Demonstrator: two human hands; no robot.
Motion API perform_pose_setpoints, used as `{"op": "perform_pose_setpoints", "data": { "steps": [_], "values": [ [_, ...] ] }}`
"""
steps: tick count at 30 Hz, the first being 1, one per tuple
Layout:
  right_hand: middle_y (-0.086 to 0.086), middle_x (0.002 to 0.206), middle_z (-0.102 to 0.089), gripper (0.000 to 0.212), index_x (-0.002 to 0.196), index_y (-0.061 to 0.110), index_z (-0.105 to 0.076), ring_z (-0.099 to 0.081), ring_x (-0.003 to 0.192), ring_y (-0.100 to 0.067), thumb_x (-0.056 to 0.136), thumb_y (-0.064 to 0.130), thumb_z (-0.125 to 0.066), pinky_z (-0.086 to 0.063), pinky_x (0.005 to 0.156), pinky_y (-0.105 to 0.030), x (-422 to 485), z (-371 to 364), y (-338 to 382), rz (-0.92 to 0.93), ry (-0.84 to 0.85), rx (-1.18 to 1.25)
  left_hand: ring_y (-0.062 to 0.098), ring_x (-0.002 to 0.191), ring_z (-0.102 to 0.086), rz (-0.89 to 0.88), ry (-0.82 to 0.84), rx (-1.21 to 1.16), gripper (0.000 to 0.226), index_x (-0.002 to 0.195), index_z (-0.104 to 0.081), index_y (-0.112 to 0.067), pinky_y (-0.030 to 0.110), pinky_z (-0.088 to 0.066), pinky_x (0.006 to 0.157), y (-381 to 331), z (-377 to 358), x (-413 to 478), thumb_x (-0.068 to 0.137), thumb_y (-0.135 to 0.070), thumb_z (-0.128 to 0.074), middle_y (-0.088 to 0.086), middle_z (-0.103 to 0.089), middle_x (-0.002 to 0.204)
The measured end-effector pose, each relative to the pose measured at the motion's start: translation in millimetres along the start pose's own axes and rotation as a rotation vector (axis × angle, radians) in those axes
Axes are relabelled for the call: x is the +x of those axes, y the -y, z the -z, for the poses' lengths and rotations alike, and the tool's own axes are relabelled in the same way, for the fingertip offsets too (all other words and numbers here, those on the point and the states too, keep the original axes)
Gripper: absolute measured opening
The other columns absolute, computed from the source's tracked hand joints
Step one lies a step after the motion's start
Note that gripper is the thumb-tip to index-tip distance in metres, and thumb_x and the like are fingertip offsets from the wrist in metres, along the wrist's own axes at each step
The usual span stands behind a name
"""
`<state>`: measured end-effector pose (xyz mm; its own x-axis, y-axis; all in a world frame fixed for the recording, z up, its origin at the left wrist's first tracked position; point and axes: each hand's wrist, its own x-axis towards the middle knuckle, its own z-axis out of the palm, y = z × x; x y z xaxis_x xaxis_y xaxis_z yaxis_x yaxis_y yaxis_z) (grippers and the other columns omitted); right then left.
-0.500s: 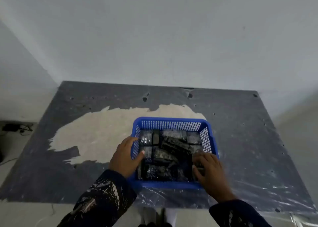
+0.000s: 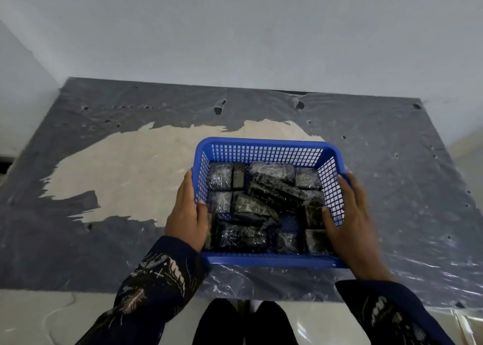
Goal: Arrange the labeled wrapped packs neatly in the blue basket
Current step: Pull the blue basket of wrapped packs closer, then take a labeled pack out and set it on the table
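The left hand (image 2: 187,214) clasps the left wall of the blue basket (image 2: 261,143): its fingers (image 2: 186,185) lie along the outside and the thumb hooks over the rim to the inside. The right hand (image 2: 352,219) grasps the right wall the same way, thumb inside and fingers outside, so the basket sits between the two sets of fingers on the bench (image 2: 392,135). The dark wrapped packs (image 2: 220,176) all lie inside it, between the two thumbs. Those just past the left thumb sit in tidy rows, two in the middle lie askew on top of others, and a few line the near wall. Their labels are too blurred to read. A clear plastic sheet (image 2: 418,266) covers the bench, and a pale worn patch (image 2: 125,167) spreads beyond the left fingers
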<state>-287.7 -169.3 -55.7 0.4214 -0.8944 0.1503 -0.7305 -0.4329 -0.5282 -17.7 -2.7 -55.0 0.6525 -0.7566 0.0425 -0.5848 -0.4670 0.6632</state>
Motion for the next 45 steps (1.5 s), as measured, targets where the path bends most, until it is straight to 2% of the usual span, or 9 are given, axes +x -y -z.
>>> {"op": "perform_pose_setpoints", "data": {
  "steps": [4, 15, 22, 28, 32, 36, 38, 41, 45],
  "values": [
    [-0.005, 0.165, -0.025, 0.077, 0.159, 0.02, -0.018, -0.042, 0.142, -0.032, 0.096, 0.005, -0.059, -0.044, 0.105, -0.045, 1.0, -5.9, -6.0, -0.031, -0.062, 0.025, 0.033, 0.108, -0.056, -0.04, -0.038, 0.029, 0.068, 0.154, -0.007, -0.023, 0.041, -0.049, 0.082, 9.1, -5.4, 0.2, 0.098, -0.011, -0.043, 0.004, -0.034, 0.152],
    [-0.008, 0.159, -0.037, 0.07, 0.156, 0.011, -0.028, -0.06, 0.116, -0.039, 0.092, -0.007, -0.051, -0.051, 0.09, -0.043, 1.4, -10.0, -8.3, 0.051, -0.149, -0.126, 0.03, 0.117, -0.053, -0.085, -0.108, 0.028, 0.061, 0.154, -0.012, -0.022, 0.036, -0.043, 0.092, 16.6, -11.8, 3.9, 0.1, -0.013, -0.039, 0.007, -0.043, 0.148],
    [-0.015, 0.145, -0.051, 0.061, 0.146, 0.006, -0.042, -0.061, 0.113, -0.039, 0.088, -0.01, -0.052, -0.05, 0.083, -0.04, -2.1, -6.6, -4.8, 0.092, -0.156, -0.143, 0.016, 0.06, -0.052, -0.055, -0.092, 0.018, 0.057, 0.152, -0.019, -0.023, 0.027, -0.033, 0.049, 15.1, -8.3, 5.7, 0.099, -0.011, -0.038, 0.017, -0.061, 0.12],
    [-0.013, 0.138, -0.056, 0.052, 0.142, 0.007, -0.045, -0.06, 0.113, -0.032, 0.093, 0.009, -0.059, -0.05, 0.087, -0.038, -0.2, -7.6, -6.1, 0.111, -0.169, -0.12, 0.018, 0.052, -0.051, -0.056, -0.104, 0.016, 0.054, 0.149, -0.024, -0.021, 0.026, -0.029, 0.043, 10.8, -6.9, 3.9, 0.098, -0.009, -0.038, 0.015, -0.062, 0.096],
    [-0.013, 0.157, -0.032, 0.076, 0.154, 0.01, -0.023, -0.041, 0.136, -0.036, 0.094, 0.037, -0.062, -0.045, 0.103, -0.05, 1.8, -8.3, -5.4, 0.04, -0.034, -0.251, 0.027, 0.063, -0.056, -0.072, -0.114, 0.066, 0.055, 0.149, -0.022, -0.019, 0.028, -0.034, 0.048, 12.5, -9.8, 8.5, 0.098, -0.008, -0.04, 0.02, -0.063, 0.11],
    [-0.009, 0.168, 0.003, 0.084, 0.158, 0.018, -0.011, 0.006, 0.155, -0.031, 0.094, 0.052, -0.054, -0.002, 0.118, -0.067, 6.6, -8.2, 10.9, 0.037, 0.035, -0.472, 0.034, 0.075, -0.058, -0.071, -0.115, 0.113, 0.058, 0.151, -0.018, -0.017, 0.033, -0.037, 0.057, 12.7, -11.6, 9.1, 0.098, -0.011, -0.041, 0.021, -0.063, 0.111],
    [-0.005, 0.168, -0.006, 0.079, 0.157, 0.025, -0.019, -0.003, 0.156, -0.027, 0.094, 0.055, -0.054, -0.002, 0.119, -0.065, 10.8, -13.4, 27.6, 0.197, 0.039, -0.428, 0.035, 0.078, -0.06, -0.07, -0.116, 0.111, 0.058, 0.151, -0.017, -0.018, 0.033, -0.038, 0.058, 12.3, -11.9, 8.5, 0.098, -0.011, -0.041, 0.02, -0.063, 0.113],
    [0.001, 0.162, -0.031, 0.072, 0.154, 0.03, -0.03, -0.031, 0.148, -0.024, 0.092, 0.051, -0.061, -0.027, 0.12, -0.053, 17.1, -26.2, 47.4, 0.413, 0.155, -0.343, 0.036, 0.081, -0.061, -0.075, -0.124, 0.098, 0.058, 0.151, -0.018, -0.019, 0.034, -0.039, 0.06, 14.2, -12.8, 9.4, 0.098, -0.01, -0.04, 0.02, -0.062, 0.115],
    [-0.002, 0.153, -0.046, 0.076, 0.152, 0.025, -0.032, -0.049, 0.135, -0.027, 0.089, 0.038, -0.071, -0.042, 0.111, -0.048, 31.8, -42.5, 49.3, 0.373, 0.311, -0.396, 0.038, 0.081, -0.061, -0.087, -0.14, 0.079, 0.057, 0.15, -0.019, -0.02, 0.035, -0.042, 0.061, 17.2, -14.1, 10.7, 0.097, -0.01, -0.039, 0.02, -0.063, 0.112]
  ]
}}
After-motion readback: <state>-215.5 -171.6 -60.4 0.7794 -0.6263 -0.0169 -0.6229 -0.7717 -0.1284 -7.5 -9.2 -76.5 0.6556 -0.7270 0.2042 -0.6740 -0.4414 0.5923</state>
